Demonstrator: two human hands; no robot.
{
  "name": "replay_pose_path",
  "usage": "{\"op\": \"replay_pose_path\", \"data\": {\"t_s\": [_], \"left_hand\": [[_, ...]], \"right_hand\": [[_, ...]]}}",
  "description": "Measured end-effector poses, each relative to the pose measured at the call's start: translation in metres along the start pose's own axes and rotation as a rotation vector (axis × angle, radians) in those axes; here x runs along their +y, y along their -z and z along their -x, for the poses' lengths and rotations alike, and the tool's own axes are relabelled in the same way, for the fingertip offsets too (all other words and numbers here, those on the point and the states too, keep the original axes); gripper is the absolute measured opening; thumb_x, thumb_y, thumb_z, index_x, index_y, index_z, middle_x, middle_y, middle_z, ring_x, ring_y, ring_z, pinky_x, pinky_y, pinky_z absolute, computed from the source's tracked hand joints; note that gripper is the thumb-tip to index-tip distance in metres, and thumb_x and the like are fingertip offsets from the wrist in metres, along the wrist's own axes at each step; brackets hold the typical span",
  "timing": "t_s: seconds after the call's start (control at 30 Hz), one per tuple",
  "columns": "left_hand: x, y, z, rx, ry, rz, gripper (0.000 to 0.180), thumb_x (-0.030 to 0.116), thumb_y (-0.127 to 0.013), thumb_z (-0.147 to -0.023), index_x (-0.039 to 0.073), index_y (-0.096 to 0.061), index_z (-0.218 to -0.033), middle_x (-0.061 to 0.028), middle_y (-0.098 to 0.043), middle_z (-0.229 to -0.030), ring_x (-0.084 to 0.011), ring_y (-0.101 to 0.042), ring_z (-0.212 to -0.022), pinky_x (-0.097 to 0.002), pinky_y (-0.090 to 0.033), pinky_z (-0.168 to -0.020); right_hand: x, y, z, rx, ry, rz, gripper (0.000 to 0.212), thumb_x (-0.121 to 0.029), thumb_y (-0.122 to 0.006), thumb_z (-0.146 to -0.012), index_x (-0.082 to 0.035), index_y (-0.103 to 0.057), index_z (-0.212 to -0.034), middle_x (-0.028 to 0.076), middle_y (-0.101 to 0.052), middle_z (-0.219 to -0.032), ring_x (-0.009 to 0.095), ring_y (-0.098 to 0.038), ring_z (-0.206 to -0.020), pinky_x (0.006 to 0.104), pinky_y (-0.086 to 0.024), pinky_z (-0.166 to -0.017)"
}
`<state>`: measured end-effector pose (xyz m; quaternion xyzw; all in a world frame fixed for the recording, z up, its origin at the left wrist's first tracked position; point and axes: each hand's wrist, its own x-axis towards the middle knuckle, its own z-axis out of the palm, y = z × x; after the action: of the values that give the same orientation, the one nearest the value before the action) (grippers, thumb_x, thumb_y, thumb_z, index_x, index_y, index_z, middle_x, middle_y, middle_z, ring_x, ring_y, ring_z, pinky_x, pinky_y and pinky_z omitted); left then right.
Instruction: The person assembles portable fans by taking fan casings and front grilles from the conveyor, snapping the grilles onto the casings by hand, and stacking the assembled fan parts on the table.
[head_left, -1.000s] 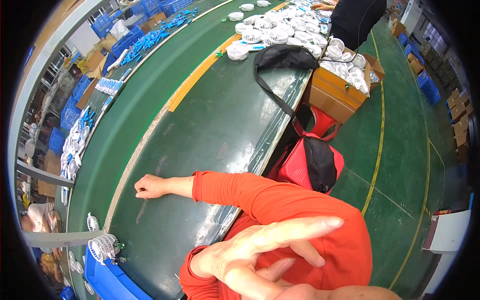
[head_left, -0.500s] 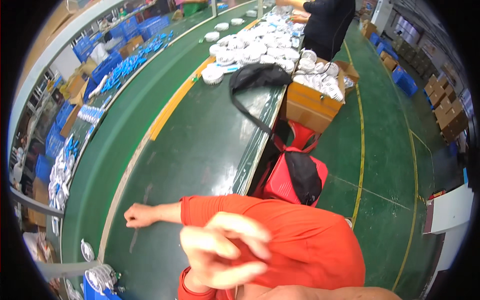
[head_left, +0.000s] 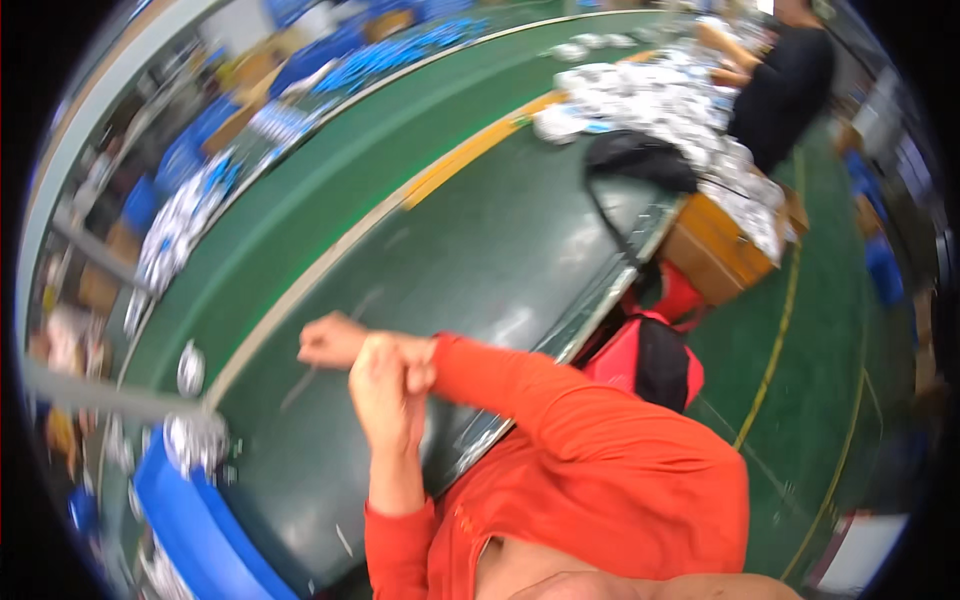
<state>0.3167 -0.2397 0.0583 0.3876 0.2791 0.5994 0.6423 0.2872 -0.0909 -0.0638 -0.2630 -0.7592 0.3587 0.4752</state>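
Observation:
My right arm, in a red sleeve, reaches leftward over the dark green tabletop (head_left: 480, 270). At its end my right hand (head_left: 332, 341) hangs above the table with its fingers curled in, and nothing shows in them. My left hand (head_left: 385, 375) comes up from below and is wrapped round my right wrist, just short of the sleeve's cuff (head_left: 447, 362). The left fingers are closed on the wrist, partly hidden behind it. Neither hand touches any of the goods.
White round slatted parts (head_left: 640, 95) are heaped at the table's far end, near a person in black (head_left: 785, 95). A black bag (head_left: 640, 160) lies before them, beside a full cardboard box (head_left: 715, 245). A red seat (head_left: 615, 360) stands right; a blue bin (head_left: 205, 530) stands lower left.
My left hand, raised with fingers apart before, has moved up and left and closed round my right wrist. The view has turned, bringing more of the blue bin into sight.

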Motion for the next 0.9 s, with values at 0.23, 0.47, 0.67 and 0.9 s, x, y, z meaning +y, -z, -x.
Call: {"op": "replay_pose_path", "data": {"t_s": [0.23,0.47,0.67,0.9], "left_hand": [[0.005,0.035,0.003,0.115,0.019,0.216,0.017,0.028,-0.055,-0.096,0.011,-0.057,-0.094,0.0044,-0.054,-0.083,-0.0045,-0.042,-0.062,-0.0228,-0.041,-0.058],[-0.002,0.045,0.002,0.160,0.036,0.313,0.018,0.028,-0.051,-0.098,0.011,-0.059,-0.094,0.0025,-0.058,-0.086,-0.0051,-0.045,-0.063,-0.0232,-0.045,-0.061],[-0.009,0.050,-0.001,0.099,0.017,0.366,0.024,0.027,-0.048,-0.099,0.006,-0.059,-0.099,-0.0116,-0.067,-0.099,-0.0106,-0.058,-0.067,-0.0284,-0.052,-0.067],[-0.008,0.050,0.002,0.142,0.036,0.348,0.024,0.024,-0.048,-0.099,0.004,-0.059,-0.106,-0.0161,-0.066,-0.106,-0.0107,-0.060,-0.071,-0.0260,-0.052,-0.071]], "right_hand": [[-0.014,-0.001,-0.004,-0.145,-0.169,-0.228,0.024,-0.021,-0.063,-0.088,-0.001,-0.057,-0.075,0.007,-0.061,-0.063,0.015,-0.057,-0.057,0.0302,-0.047,-0.053],[-0.025,0.004,-0.001,-0.211,-0.263,-0.271,0.029,-0.022,-0.063,-0.088,0.001,-0.053,-0.073,0.009,-0.058,-0.062,0.016,-0.055,-0.058,0.0314,-0.046,-0.054],[-0.026,0.008,-0.002,-0.196,-0.244,-0.287,0.029,-0.023,-0.062,-0.088,0.001,-0.053,-0.073,0.009,-0.057,-0.062,0.016,-0.053,-0.057,0.0313,-0.045,-0.053],[-0.024,0.004,-0.004,-0.204,-0.239,-0.295,0.027,-0.023,-0.061,-0.089,-0.002,-0.054,-0.074,0.006,-0.058,-0.064,0.012,-0.053,-0.058,0.0276,-0.045,-0.051]]}}
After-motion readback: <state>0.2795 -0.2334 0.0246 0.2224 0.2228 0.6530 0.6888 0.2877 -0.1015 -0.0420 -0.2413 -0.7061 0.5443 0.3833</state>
